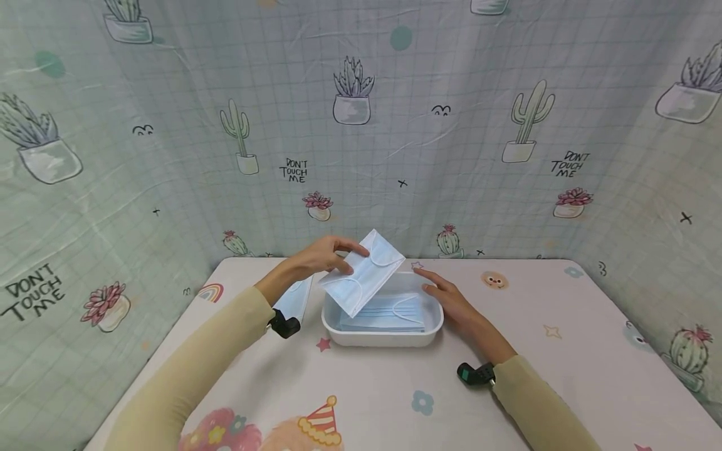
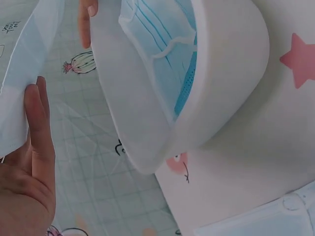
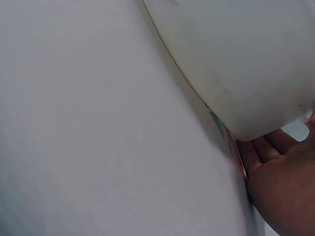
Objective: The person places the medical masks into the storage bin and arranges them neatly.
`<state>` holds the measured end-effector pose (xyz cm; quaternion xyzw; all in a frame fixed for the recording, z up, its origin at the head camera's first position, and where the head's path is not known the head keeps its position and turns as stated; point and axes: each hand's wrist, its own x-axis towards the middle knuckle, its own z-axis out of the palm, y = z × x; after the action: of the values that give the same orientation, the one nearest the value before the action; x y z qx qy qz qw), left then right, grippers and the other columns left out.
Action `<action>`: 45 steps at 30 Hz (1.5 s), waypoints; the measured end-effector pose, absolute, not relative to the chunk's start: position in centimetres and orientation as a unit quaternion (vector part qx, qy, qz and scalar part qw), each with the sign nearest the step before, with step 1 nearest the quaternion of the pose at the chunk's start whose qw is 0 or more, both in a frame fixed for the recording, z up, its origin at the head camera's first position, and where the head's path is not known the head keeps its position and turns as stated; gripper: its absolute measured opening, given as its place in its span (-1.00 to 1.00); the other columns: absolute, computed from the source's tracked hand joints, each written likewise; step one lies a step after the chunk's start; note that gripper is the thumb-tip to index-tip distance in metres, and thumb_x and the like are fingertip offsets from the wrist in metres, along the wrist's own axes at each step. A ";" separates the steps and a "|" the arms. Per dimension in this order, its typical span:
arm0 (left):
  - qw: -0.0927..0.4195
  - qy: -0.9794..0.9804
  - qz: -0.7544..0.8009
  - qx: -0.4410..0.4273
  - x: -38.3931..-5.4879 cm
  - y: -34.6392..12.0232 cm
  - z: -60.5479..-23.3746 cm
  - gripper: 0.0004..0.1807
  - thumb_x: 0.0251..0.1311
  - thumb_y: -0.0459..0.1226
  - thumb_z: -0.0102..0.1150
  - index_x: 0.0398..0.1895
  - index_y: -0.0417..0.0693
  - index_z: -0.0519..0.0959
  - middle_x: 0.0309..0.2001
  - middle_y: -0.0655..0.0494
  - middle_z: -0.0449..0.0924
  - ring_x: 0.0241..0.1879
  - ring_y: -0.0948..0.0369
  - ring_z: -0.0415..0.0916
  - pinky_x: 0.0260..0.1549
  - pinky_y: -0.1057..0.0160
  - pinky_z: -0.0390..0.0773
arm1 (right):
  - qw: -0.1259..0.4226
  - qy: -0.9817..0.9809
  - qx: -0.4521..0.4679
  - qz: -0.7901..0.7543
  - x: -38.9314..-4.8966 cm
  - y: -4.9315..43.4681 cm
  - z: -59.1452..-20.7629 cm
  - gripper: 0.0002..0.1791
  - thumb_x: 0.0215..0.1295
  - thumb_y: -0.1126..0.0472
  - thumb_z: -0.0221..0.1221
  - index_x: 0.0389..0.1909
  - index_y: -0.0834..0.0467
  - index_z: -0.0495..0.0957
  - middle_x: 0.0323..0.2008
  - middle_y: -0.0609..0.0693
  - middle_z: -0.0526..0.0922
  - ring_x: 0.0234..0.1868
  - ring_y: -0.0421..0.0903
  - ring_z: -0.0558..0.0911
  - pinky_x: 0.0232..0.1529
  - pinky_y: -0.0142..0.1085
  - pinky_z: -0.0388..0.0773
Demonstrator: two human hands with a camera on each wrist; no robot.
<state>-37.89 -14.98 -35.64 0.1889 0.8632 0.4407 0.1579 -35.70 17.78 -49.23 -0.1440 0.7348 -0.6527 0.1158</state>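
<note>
My left hand (image 1: pixel 323 255) pinches a pale blue face mask (image 1: pixel 372 266) by its left part, tilted above a white plastic basin (image 1: pixel 383 340). White ear loops show on the mask. Inside the basin lie more blue masks (image 1: pixel 380 316), flat and pleated, their exact number hidden. My right hand (image 1: pixel 454 304) holds the basin at its far right side, with fingertips (image 2: pixel 84 30) at the rim in the left wrist view. From the right wrist view, fingers (image 3: pixel 266 148) bend round the basin's outer wall (image 3: pixel 236 64).
Another blue mask (image 1: pixel 296 299) lies on the table left of the basin, partly behind the left forearm. The white table cover (image 1: pixel 361 388) has printed cartoons. A cactus-patterned curtain (image 1: pixel 395 144) stands behind and at both sides.
</note>
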 end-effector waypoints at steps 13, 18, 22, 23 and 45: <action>0.239 0.862 0.342 0.288 -39.5 -12.3 -34.8 -0.49 0.08 -0.49 0.28 0.10 0.11 0.73 0.33 0.14 0.57 0.36 0.05 0.41 0.06 0.03 0.45 | 0.120 0.741 -0.146 -0.644 -36.0 17.8 -48.9 -0.41 0.65 0.16 -0.09 0.63 0.04 0.14 0.71 0.03 -0.15 0.71 0.18 -0.23 0.60 0.29 -0.24; 0.266 0.856 0.311 0.315 -40.1 -11.2 -34.7 -0.48 0.06 -0.53 0.25 0.10 0.05 0.71 0.31 0.13 0.59 0.35 0.09 0.43 0.07 0.14 0.49 | 0.124 0.742 -0.134 -0.645 -36.1 17.9 -48.6 -0.42 0.65 0.14 -0.09 0.62 -0.01 0.16 0.71 0.02 -0.14 0.71 0.17 -0.24 0.60 0.29 -0.26; 0.284 0.849 0.291 0.338 -40.5 -10.2 -34.7 -0.49 0.04 -0.57 0.26 0.07 -0.01 0.72 0.27 0.11 0.62 0.34 0.11 0.47 0.27 0.11 0.48 | 0.127 0.746 -0.121 -0.642 -36.1 17.9 -48.5 -0.43 0.65 0.12 -0.10 0.61 -0.04 0.18 0.70 0.02 -0.12 0.71 0.15 -0.23 0.61 0.27 -0.27; 0.289 0.847 0.286 0.342 -40.6 -9.9 -34.7 -0.50 0.04 -0.57 0.26 0.05 -0.01 0.72 0.26 0.11 0.63 0.32 0.12 0.48 0.30 0.09 0.47 | 0.128 0.748 -0.119 -0.640 -36.1 17.9 -48.4 -0.43 0.65 0.12 -0.10 0.62 -0.04 0.17 0.70 0.02 -0.12 0.71 0.16 -0.23 0.61 0.27 -0.26; 0.328 0.852 0.183 0.364 -40.8 -7.2 -37.0 -0.54 0.02 -0.68 0.13 -0.12 -0.09 0.72 -0.14 0.14 0.59 -0.12 0.21 0.43 -0.08 0.30 0.39 | 0.128 0.747 -0.118 -0.642 -36.4 17.9 -48.4 -0.44 0.64 0.11 -0.07 0.60 -0.09 0.23 0.70 -0.02 -0.09 0.71 0.14 -0.20 0.61 0.28 -0.25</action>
<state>-40.84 -7.20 -36.98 0.3644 0.8523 0.1827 0.3278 -36.40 17.90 -48.38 -0.1181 0.7470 -0.6416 0.1282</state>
